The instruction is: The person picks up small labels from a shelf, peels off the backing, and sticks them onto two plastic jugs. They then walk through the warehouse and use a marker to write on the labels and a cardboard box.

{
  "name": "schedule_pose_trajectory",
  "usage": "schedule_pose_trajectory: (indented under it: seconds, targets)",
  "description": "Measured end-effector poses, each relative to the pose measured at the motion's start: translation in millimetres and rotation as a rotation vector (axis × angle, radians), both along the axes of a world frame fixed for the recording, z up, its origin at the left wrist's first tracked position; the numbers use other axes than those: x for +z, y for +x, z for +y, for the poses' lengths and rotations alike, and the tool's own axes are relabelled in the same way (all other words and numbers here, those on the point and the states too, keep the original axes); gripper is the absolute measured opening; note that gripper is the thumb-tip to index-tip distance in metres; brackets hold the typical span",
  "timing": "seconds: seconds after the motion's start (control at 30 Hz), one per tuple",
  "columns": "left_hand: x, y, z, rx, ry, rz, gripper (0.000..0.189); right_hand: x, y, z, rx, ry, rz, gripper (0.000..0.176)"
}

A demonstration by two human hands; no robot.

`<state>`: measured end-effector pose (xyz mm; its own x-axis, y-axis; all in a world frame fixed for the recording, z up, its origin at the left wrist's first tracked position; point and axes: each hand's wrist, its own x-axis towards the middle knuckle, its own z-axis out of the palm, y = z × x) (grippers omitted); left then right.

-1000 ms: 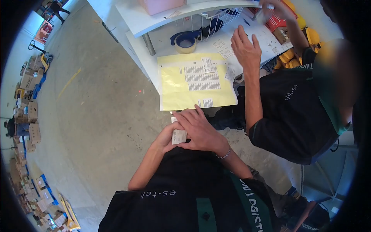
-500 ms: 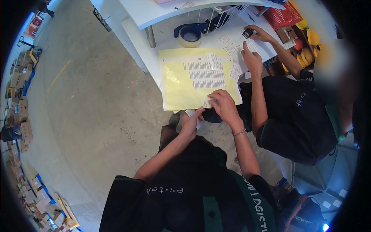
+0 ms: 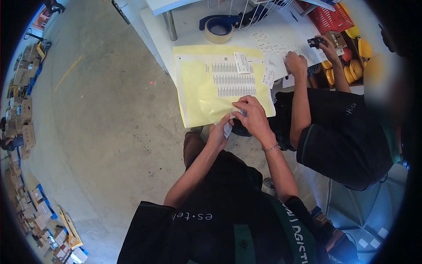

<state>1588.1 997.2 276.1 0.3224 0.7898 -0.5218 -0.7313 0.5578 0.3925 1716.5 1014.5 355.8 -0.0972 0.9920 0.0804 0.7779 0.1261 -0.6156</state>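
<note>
A yellow-bordered sheet printed with rows of small text lies over the edge of the white table, its near part overhanging. My left hand is closed on small white labels just under the sheet's near edge. My right hand pinches a small label at that same edge, its fingertips close to my left thumb. Two loose printed labels rest on the sheet, one upper label and one right-hand label.
A blue tape dispenser stands behind the sheet. More printed labels lie on the white table. At right, a co-worker's hand touches the table; the other holds a small black device. Beyond are a red basket and yellow helmets.
Both my hands have drawn closer together at the sheet's near edge, and the sheet has tilted slightly. The co-worker's black device has moved right, and their nearer hand has shifted right.
</note>
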Motion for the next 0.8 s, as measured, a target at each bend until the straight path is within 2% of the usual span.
schedule_pose_trajectory:
  seconds: [0.17, 0.47, 0.7, 0.8]
  targets:
    - [5.5, -5.1, -1.5, 0.026, 0.053, 0.010, 0.018, 0.2, -8.2, -6.0, 0.012, 0.192, 0.028, 0.024]
    - [14.1, -7.8, 6.7, 0.057, 0.103, 0.059, 0.017, -1.4, -11.1, -4.5, 0.030, 0.396, 0.030, 0.020]
    - [16.0, -11.3, 12.8, 0.037, 0.043, 0.083, 0.014, -13.9, -12.2, -1.3, 0.006, 0.414, 0.039, 0.019]
    - [14.5, -12.6, 18.4, 0.020, 0.071, 0.126, 0.014, -15.0, -15.6, 2.9, -0.071, 0.347, 0.103, 0.016]
